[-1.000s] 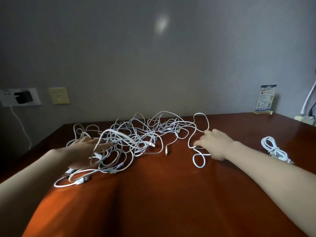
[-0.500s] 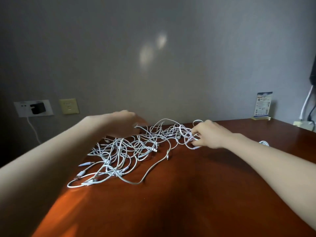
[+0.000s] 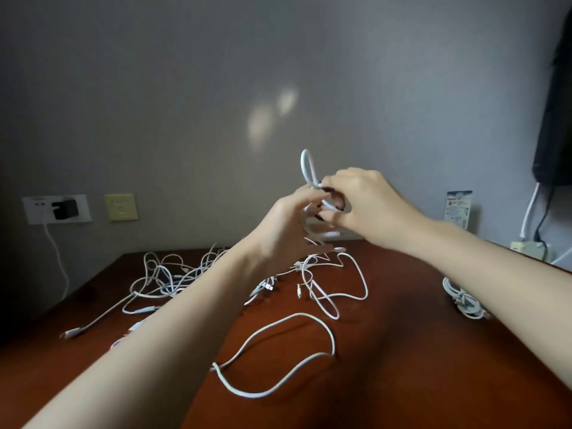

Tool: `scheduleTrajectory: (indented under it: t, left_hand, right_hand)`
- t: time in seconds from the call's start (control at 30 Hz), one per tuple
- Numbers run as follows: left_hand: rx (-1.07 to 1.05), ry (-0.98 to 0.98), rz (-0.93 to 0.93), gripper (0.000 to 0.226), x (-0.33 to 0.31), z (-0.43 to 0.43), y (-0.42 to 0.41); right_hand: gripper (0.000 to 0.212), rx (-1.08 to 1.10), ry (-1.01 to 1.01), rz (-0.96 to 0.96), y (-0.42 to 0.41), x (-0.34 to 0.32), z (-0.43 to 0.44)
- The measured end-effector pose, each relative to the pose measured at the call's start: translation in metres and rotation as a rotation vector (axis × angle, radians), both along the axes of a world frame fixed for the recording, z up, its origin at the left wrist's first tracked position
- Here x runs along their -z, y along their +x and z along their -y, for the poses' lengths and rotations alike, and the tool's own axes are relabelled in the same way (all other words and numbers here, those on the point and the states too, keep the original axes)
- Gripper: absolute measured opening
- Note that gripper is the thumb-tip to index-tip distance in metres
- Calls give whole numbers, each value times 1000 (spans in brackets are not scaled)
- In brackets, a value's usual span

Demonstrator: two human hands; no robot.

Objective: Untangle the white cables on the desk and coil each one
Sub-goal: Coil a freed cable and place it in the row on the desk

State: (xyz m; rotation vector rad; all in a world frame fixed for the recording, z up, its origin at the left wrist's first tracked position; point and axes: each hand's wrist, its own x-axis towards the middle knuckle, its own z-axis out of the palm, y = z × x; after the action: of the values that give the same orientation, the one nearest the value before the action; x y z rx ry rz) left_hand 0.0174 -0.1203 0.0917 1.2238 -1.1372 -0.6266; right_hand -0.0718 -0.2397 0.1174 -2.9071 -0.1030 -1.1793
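Observation:
Both hands are raised above the brown desk [image 3: 402,351] and meet on one white cable [image 3: 307,168]. My left hand [image 3: 286,230] holds several of its turns, with a loop sticking up above the fingers. My right hand [image 3: 363,205] pinches the same cable just beside it. From the hands the cable trails down to loose loops [image 3: 334,292] on the desk. A tangle of white cables [image 3: 167,278] lies on the left half of the desk, partly hidden by my left forearm. A coiled white cable [image 3: 462,297] sits at the right, behind my right forearm.
The wall runs behind the desk, with a socket and black charger [image 3: 63,208] at the left, its lead hanging down. A small upright card [image 3: 458,209] stands at the back right. A power strip [image 3: 530,249] and a dark screen [image 3: 554,119] are at the far right.
Both hands have lifted off the desk and come together, raising a cable from the right end of the tangle. Loose loops now trail toward the near middle of the desk.

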Motion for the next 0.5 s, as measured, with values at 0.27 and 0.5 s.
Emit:
scheduleTrajectory:
  t: [0.27,0.5]
  left_hand:
    - [-609,-177,142,28,2,0,-4]
    - [-703,-85,138,19,-7,-47,19]
  right_hand:
    - [52,-76,244,-138,4,16,-30]
    - [14,-357,665,-230,5,35,-23]
